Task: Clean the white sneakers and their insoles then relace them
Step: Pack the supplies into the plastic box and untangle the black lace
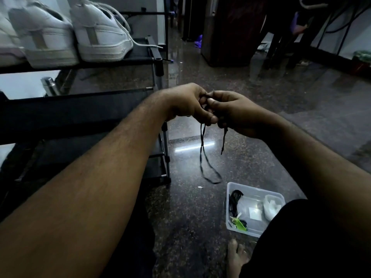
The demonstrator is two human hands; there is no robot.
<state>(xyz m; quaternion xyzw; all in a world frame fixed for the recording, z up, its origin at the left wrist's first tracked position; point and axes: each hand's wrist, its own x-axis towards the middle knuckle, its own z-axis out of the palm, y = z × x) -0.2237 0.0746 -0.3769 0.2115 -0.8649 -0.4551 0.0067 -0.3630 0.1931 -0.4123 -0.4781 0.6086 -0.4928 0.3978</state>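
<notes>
Both bare forearms reach forward to the middle of the frame, where the left hand and right hand meet, fingers curled, pinching a black lace.

text: none legible | labels: none | brands: none | numbers: none

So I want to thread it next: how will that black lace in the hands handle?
Probably floppy: the black shoelace hangs limp from both hands, left hand and right hand, looping down. Likely very light and thin, so its loose end may sway and twist.
</notes>
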